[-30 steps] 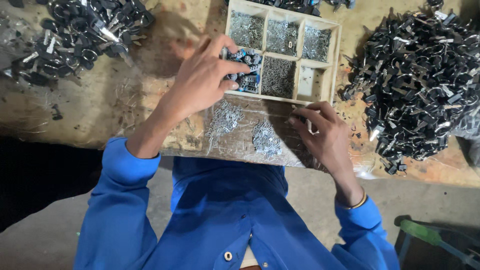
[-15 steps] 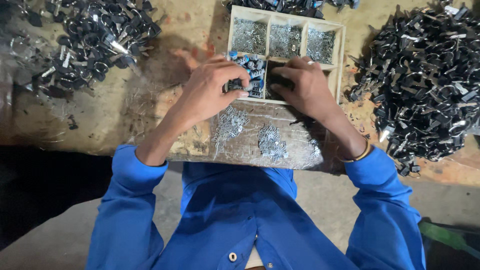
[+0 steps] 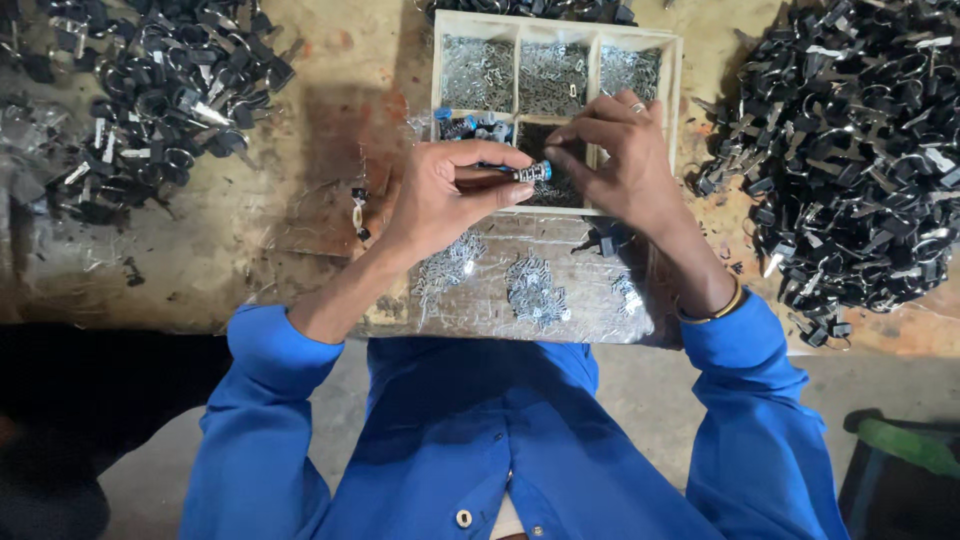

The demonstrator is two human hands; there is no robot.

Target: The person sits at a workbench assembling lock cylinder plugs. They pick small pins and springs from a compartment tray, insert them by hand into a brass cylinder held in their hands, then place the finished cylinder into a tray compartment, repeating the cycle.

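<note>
My left hand [image 3: 445, 195] pinches a small ribbed metal part with a blue end [image 3: 533, 172] between thumb and fingers. My right hand [image 3: 620, 160] meets it from the right, fingertips touching the same part. Both hands hover over the front row of a white compartmented tray [image 3: 676, 100] that holds several kinds of small silver and dark pieces, with blue-tipped parts [image 3: 478, 127] in its front left cell. Below the tray lie little heaps of silver metal pieces [image 3: 535, 290] on a clear plastic sheet.
A big pile of black metal clips [image 3: 860, 150] covers the bench at the right, another black pile [image 3: 150, 90] at the upper left. The worn wooden bench [image 3: 320, 150] ends just in front of my blue shirt. A green object [image 3: 905, 445] sits at the lower right.
My right hand rose from the silver pieces near the bench edge to the tray and met my left hand, which now holds the blue-ended part between both sets of fingertips.
</note>
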